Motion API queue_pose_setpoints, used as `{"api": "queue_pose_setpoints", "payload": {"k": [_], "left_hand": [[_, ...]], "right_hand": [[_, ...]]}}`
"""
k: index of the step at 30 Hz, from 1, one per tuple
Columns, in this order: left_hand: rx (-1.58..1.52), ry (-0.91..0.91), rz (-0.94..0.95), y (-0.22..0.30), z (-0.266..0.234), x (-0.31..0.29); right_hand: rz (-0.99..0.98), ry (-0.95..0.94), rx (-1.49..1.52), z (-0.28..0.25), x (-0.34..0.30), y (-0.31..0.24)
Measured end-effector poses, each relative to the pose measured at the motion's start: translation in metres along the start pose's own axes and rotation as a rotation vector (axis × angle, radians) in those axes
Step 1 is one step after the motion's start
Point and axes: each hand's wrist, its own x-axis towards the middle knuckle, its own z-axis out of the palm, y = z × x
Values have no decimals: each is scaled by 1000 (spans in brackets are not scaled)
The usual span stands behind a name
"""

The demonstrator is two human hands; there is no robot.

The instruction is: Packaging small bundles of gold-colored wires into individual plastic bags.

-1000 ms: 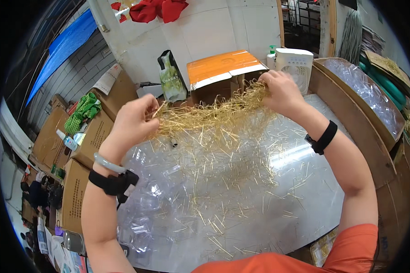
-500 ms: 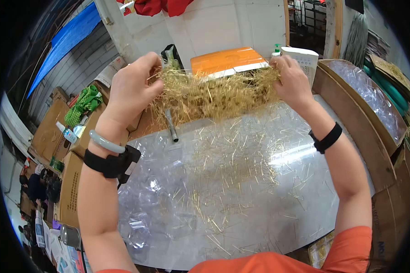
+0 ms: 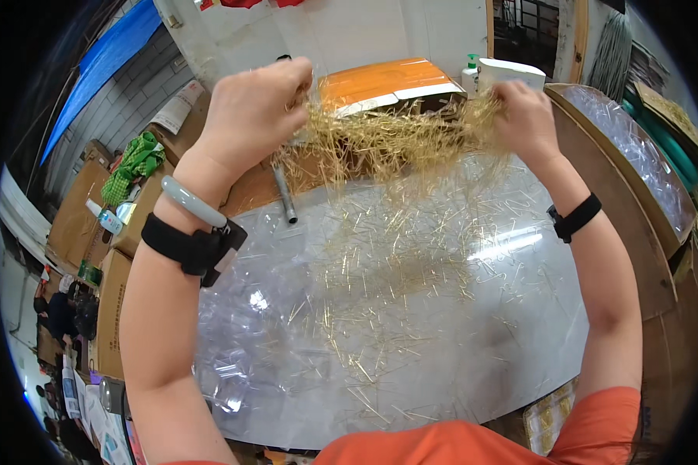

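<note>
Between my two raised hands stretches a loose tangle of thin gold-coloured wire pieces, hanging above the far side of the table. My left hand is closed at the tangle's left end, its fingertips partly turned away. The right end is pinched in the curled fingers of my right hand, slightly blurred. Below, many more loose wire pieces lie scattered over the grey tabletop, some straight and some bent. Clear plastic pieces spread over the table's left part.
A dark metal tube lies near the far left table edge. Behind the tangle stands an orange-topped box, with a pump bottle beside it. A long cardboard box of clear plastic pieces borders the right. A green checked cloth sits left.
Both hands have moved up and farther apart. The wire tangle between them is stretched wider and looks thinner in the middle.
</note>
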Motion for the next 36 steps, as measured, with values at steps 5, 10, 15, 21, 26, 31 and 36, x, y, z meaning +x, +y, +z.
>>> {"api": "queue_pose_setpoints", "payload": {"k": [5, 10, 15, 21, 26, 31, 36], "left_hand": [[-75, 254, -5, 2, 1, 29], [-203, 317, 4, 31, -7, 70], [-203, 512, 133, 52, 13, 115], [-63, 349, 89, 84, -4, 126], [-155, 597, 298, 106, 21, 144], [-226, 627, 155, 59, 26, 113], [-747, 316, -146, 86, 90, 94]], "right_hand": [[-129, -83, -41, 8, -9, 10], [3, 65, -155, -9, -5, 37], [206, -167, 281, -10, -29, 90], [515, -304, 1010, -43, -48, 46], [302, -408, 552, 6, -93, 66], [500, -128, 987, -34, -57, 61], [194, -136, 199, -29, -34, 107]]}}
